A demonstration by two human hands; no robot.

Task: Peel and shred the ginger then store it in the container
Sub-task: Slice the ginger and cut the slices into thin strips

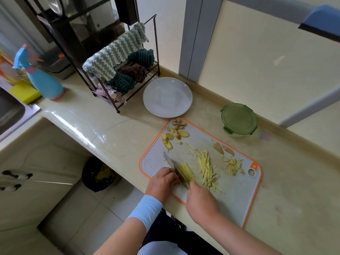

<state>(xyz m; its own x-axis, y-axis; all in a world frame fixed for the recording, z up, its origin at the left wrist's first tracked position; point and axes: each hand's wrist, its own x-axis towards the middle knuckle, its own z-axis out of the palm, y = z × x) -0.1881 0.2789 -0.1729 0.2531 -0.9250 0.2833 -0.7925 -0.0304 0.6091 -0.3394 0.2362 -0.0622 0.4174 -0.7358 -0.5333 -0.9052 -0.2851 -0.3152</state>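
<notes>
One knife (172,165): right hand (201,203) grips, left hand (161,181) curled against blade.

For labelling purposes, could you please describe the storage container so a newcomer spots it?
Find the orange-edged cutting board. Just beyond its far right corner stands the container, round with a green clip-on lid, unlike the flat white plate.

A glossy cream counter (114,126) runs below a grey-framed window (195,37). At the counter's left end sits a steel sink (11,111); beneath the counter are a cream cabinet (36,162), pale floor tiles (88,208) and a dark bin (99,173).
</notes>
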